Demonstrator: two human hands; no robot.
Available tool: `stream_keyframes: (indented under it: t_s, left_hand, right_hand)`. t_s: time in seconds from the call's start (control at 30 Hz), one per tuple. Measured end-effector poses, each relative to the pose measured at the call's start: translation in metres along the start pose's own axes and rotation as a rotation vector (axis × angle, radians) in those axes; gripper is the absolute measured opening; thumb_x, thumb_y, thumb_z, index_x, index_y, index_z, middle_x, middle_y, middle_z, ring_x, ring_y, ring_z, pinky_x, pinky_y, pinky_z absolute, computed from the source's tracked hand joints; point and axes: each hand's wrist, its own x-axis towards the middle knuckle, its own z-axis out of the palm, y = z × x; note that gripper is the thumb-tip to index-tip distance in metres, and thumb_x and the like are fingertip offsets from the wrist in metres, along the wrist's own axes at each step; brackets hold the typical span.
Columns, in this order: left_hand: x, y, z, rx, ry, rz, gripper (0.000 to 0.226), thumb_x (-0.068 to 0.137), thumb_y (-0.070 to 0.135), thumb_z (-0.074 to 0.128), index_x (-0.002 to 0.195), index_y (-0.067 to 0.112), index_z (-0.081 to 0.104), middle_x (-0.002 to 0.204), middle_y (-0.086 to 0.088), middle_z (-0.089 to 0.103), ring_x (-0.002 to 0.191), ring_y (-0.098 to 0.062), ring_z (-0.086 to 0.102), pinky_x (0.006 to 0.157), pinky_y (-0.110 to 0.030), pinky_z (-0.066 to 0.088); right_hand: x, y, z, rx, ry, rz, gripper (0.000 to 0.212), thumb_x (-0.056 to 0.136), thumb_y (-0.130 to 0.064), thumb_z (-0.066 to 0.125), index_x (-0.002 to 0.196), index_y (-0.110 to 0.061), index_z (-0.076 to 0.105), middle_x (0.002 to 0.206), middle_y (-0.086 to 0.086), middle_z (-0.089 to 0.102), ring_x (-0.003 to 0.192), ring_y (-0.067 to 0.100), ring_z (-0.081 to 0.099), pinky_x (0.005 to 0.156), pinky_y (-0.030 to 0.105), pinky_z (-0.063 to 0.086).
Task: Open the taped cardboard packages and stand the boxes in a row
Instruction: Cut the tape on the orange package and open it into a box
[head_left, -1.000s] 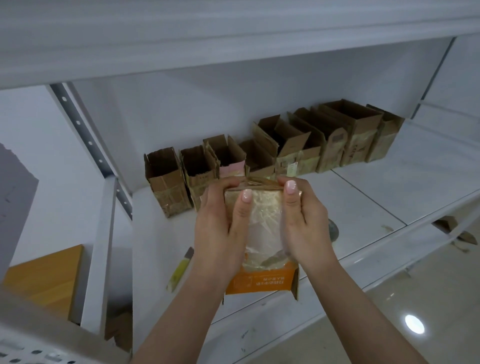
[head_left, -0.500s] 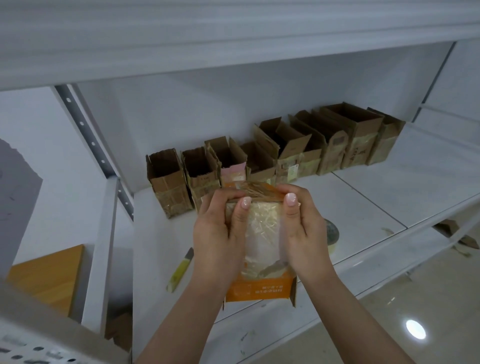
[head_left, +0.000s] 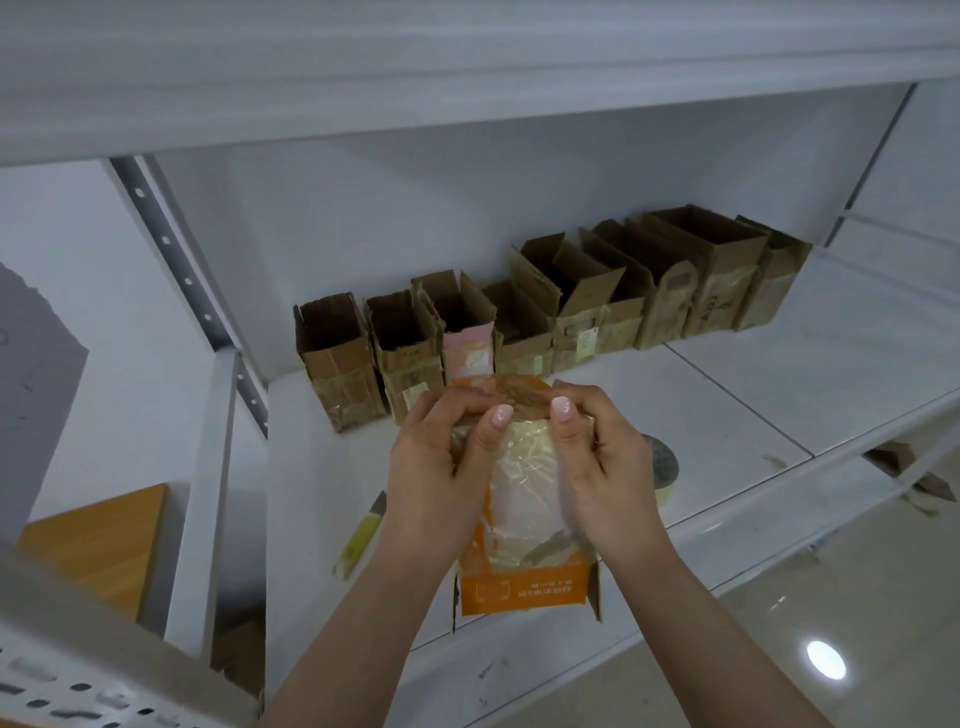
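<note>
An orange cardboard package wrapped in clear tape is held above the shelf's front, its far flaps at the top. My left hand grips its left side, thumb pressed on the taped front. My right hand grips the right side the same way. Both thumbs lie near the package's top edge. Behind, several opened brown boxes stand upright in a row along the back wall.
A yellow-handled utility knife lies on the white shelf left of the package. A tape roll sits partly hidden behind my right hand. A perforated upright post stands at left, and another shelf hangs overhead.
The package has tipped so that more of its orange top shows, and both hands have shifted slightly lower and apart on it.
</note>
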Motion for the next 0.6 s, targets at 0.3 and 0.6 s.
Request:
stream_keyframes:
  t_s: [0.3, 0.6]
  left_hand:
    - [-0.0034, -0.0004, 0.0064, -0.003, 0.052, -0.004, 0.026, 0.082, 0.066, 0.056, 0.088, 0.042, 0.064, 0.09, 0.02, 0.068, 0.088, -0.005, 0.065, 0.073, -0.028, 0.055]
    - [0.0037, -0.0023, 0.0015, 0.03, -0.021, -0.004, 0.046, 0.073, 0.07, 0.062, 0.096, 0.03, 0.067, 0.095, 0.02, 0.068, 0.092, -0.002, 0.065, 0.076, -0.027, 0.056]
  right_hand:
    - [-0.0033, 0.0067, 0.0072, -0.072, 0.029, -0.038, 0.049, 0.092, -0.059, 0.038, 0.104, -0.019, 0.062, 0.09, -0.008, 0.064, 0.082, 0.006, 0.062, 0.067, 0.018, 0.048]
    - [-0.0004, 0.0077, 0.0062, -0.115, 0.034, -0.016, 0.044, 0.087, -0.065, 0.042, 0.103, -0.028, 0.059, 0.1, -0.009, 0.065, 0.09, 0.001, 0.062, 0.074, 0.017, 0.049]
